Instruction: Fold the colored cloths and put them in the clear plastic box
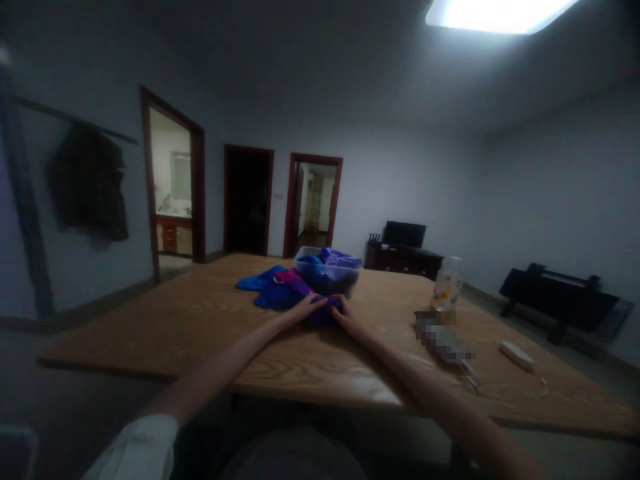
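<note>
A bunched purple cloth [323,316] lies on the wooden table [200,327], between my two hands. My left hand [306,307] is closed on its left side, and my right hand [345,311] holds its right side. Just beyond my hands stands a clear plastic bin [350,270] with blue and violet cloths in it. Blue cloth [275,297] with a pink and red part [290,277] is spread on the table, left of the bin and beside my left hand. Dim light and blur hide the exact position of my fingertips.
On the table's right side are a clear jar [447,287] with a printed pattern, a pixelated item [440,339] and a white oblong object [517,355] with a cord. Beyond the table, a dark cabinet [400,260] carries a screen [405,235].
</note>
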The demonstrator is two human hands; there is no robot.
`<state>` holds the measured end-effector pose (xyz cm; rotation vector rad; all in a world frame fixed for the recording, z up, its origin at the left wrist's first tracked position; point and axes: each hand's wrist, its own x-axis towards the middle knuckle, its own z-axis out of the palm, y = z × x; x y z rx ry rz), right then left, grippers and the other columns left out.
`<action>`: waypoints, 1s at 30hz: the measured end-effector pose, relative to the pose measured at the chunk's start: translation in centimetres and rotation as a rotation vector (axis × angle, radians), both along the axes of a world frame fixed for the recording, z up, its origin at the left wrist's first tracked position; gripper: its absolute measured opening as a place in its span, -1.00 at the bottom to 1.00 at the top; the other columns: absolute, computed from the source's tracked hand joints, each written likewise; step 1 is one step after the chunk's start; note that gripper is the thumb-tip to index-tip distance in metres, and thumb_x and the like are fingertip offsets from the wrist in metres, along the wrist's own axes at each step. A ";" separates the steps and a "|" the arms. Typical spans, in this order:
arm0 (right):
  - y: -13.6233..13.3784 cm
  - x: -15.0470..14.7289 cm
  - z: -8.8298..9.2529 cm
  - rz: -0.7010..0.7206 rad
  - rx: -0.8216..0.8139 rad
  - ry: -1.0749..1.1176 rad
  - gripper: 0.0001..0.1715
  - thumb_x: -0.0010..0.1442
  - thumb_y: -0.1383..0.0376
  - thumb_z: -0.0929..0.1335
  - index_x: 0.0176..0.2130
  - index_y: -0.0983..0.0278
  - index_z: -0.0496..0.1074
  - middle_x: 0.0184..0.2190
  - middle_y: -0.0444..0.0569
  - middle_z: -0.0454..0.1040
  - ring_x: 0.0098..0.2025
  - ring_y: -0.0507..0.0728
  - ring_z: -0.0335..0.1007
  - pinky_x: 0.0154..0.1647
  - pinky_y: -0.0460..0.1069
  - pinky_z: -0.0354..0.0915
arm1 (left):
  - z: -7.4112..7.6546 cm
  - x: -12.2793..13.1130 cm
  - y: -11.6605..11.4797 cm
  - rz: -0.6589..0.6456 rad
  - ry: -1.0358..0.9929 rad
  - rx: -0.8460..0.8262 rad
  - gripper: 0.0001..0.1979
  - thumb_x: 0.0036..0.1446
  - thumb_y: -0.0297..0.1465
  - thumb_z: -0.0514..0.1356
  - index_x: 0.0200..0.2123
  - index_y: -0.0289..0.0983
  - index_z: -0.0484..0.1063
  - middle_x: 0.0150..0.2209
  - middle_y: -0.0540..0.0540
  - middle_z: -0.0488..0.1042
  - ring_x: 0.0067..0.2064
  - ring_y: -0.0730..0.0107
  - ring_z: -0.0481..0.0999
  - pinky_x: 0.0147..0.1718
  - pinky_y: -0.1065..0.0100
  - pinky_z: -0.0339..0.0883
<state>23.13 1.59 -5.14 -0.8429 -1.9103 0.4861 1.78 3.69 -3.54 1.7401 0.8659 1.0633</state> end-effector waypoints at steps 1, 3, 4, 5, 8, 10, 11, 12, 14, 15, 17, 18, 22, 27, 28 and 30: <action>-0.4 0.0 0.2 0.010 0.023 -0.031 -0.65 0.30 0.13 0.32 0.06 0.11 0.35 -0.03 0.02 0.52 0.02 0.29 0.49 0.14 0.27 0.42 | 0.1 0.2 0.2 -0.002 -0.012 0.001 -0.56 0.20 -0.01 0.30 -0.11 -0.27 0.55 -0.09 -0.18 0.61 0.00 0.09 0.54 0.12 0.11 0.40; -1.0 0.0 0.5 0.010 0.085 -0.098 -0.63 0.28 0.19 0.32 0.08 0.10 0.35 -0.03 0.02 0.51 0.02 0.30 0.48 0.13 0.29 0.41 | 0.1 0.4 0.7 0.002 -0.029 0.019 -0.60 0.23 -0.02 0.26 -0.22 -0.27 0.55 -0.15 -0.19 0.61 -0.06 0.13 0.53 0.11 0.13 0.40; -1.2 0.0 0.5 -0.002 0.121 -0.126 -0.62 0.26 0.21 0.32 0.09 0.10 0.35 -0.03 0.02 0.51 0.01 0.31 0.48 0.12 0.29 0.41 | 0.0 0.4 0.9 0.004 -0.035 0.027 -0.61 0.23 -0.02 0.26 -0.25 -0.26 0.55 -0.18 -0.18 0.61 -0.08 0.15 0.53 0.10 0.14 0.40; -1.3 -0.1 0.6 -0.012 0.153 -0.152 -0.60 0.24 0.24 0.32 0.09 0.10 0.34 -0.03 0.02 0.50 0.00 0.31 0.47 0.10 0.29 0.41 | -0.2 0.3 1.1 -0.001 -0.039 0.036 -0.61 0.22 -0.02 0.27 -0.25 -0.26 0.56 -0.19 -0.16 0.60 -0.09 0.16 0.52 0.10 0.16 0.40; -1.2 0.0 0.5 -0.010 0.209 -0.195 -0.54 0.19 0.29 0.32 0.10 0.09 0.31 -0.02 0.01 0.48 0.00 0.30 0.46 0.09 0.28 0.41 | -0.7 0.1 1.4 -0.037 -0.039 0.066 -0.60 0.17 -0.04 0.30 -0.17 -0.27 0.57 -0.16 -0.13 0.60 -0.09 0.21 0.53 0.05 0.21 0.41; -1.0 0.1 0.4 0.003 0.225 -0.210 -0.50 0.17 0.30 0.31 0.11 0.09 0.29 0.00 0.02 0.46 0.04 0.30 0.44 0.13 0.30 0.39 | -0.7 0.1 1.1 -0.063 -0.029 0.077 -0.62 0.19 -0.05 0.28 -0.17 -0.25 0.58 -0.16 -0.14 0.61 -0.13 0.25 0.54 -0.04 0.26 0.45; -1.0 0.1 0.5 0.005 0.230 -0.223 -0.50 0.16 0.30 0.32 0.11 0.10 0.28 0.00 0.02 0.45 0.05 0.31 0.43 0.13 0.30 0.38 | -0.6 0.1 0.9 -0.079 -0.020 0.077 -0.62 0.20 -0.04 0.28 -0.18 -0.25 0.59 -0.18 -0.15 0.62 -0.17 0.25 0.54 -0.10 0.28 0.46; -1.0 0.1 0.6 0.004 0.236 -0.237 -0.49 0.16 0.30 0.32 0.11 0.10 0.27 0.00 0.03 0.44 0.05 0.32 0.43 0.12 0.31 0.39 | -0.4 0.1 0.5 -0.092 -0.014 0.079 -0.61 0.20 -0.03 0.28 -0.20 -0.26 0.60 -0.19 -0.17 0.62 -0.19 0.25 0.55 -0.14 0.28 0.46; -1.2 0.1 0.8 0.005 0.251 -0.272 -0.50 0.15 0.30 0.32 0.09 0.10 0.26 -0.03 0.04 0.43 0.03 0.34 0.43 0.08 0.32 0.41 | 0.1 0.1 -0.3 -0.098 -0.008 0.100 -0.58 0.16 -0.02 0.33 -0.21 -0.28 0.62 -0.21 -0.20 0.63 -0.21 0.20 0.57 -0.19 0.28 0.47; -1.4 0.0 1.0 0.012 0.261 -0.286 -0.51 0.16 0.30 0.32 0.09 0.10 0.26 -0.04 0.05 0.43 0.03 0.35 0.42 0.08 0.32 0.41 | 0.4 0.1 -0.6 -0.085 -0.002 0.112 -0.57 0.11 -0.02 0.37 -0.21 -0.29 0.62 -0.21 -0.22 0.64 -0.20 0.18 0.59 -0.20 0.27 0.47; -1.8 0.0 1.3 0.036 0.284 -0.315 -0.53 0.20 0.29 0.31 0.10 0.10 0.25 -0.02 0.08 0.41 0.05 0.36 0.42 0.09 0.33 0.40 | 0.8 0.0 -1.3 -0.036 0.024 0.107 -0.51 0.00 -0.02 0.45 -0.18 -0.32 0.62 -0.22 -0.22 0.64 -0.19 0.14 0.60 -0.22 0.28 0.47; -2.0 0.0 1.6 0.048 0.295 -0.337 -0.53 0.22 0.29 0.31 0.12 0.11 0.25 0.00 0.10 0.41 0.07 0.36 0.41 0.10 0.34 0.40 | 0.9 0.0 -1.5 -0.019 0.036 0.096 -0.46 -0.06 -0.02 0.48 -0.16 -0.32 0.62 -0.23 -0.20 0.64 -0.19 0.13 0.61 -0.23 0.29 0.47; -3.8 -0.5 4.3 0.036 0.392 -0.433 -0.46 0.26 0.24 0.34 0.20 0.15 0.25 0.09 0.18 0.38 0.14 0.39 0.36 0.16 0.37 0.35 | 1.2 0.1 -1.5 -0.099 0.011 0.126 -0.43 -0.06 0.00 0.46 -0.14 -0.33 0.62 -0.22 -0.16 0.64 -0.19 0.18 0.60 -0.20 0.29 0.46; -11.1 -3.0 13.8 -0.048 0.541 -0.233 -0.61 0.44 0.17 0.22 0.18 0.21 0.32 0.09 0.16 0.43 0.18 0.32 0.38 0.23 0.34 0.32 | 1.3 -0.3 -1.4 -0.146 0.134 0.132 -0.39 0.07 0.12 0.35 -0.19 -0.36 0.60 -0.28 -0.15 0.60 -0.29 0.29 0.54 -0.31 0.35 0.38; -13.0 -3.4 15.9 -0.018 0.551 -0.165 -0.61 0.47 0.14 0.20 0.19 0.18 0.32 0.07 0.12 0.45 0.16 0.29 0.41 0.23 0.32 0.33 | 1.3 -0.4 -1.5 -0.142 0.157 0.119 -0.37 0.08 0.14 0.33 -0.17 -0.35 0.60 -0.28 -0.15 0.59 -0.30 0.31 0.53 -0.32 0.36 0.37; -16.3 -3.7 19.6 0.059 0.594 -0.048 -0.53 0.50 0.05 0.15 0.26 0.14 0.27 0.12 0.12 0.42 0.19 0.30 0.41 0.20 0.34 0.37 | 1.5 -0.5 -1.8 -0.160 0.170 0.098 -0.35 0.10 0.16 0.31 -0.12 -0.36 0.59 -0.24 -0.17 0.60 -0.29 0.32 0.53 -0.33 0.37 0.35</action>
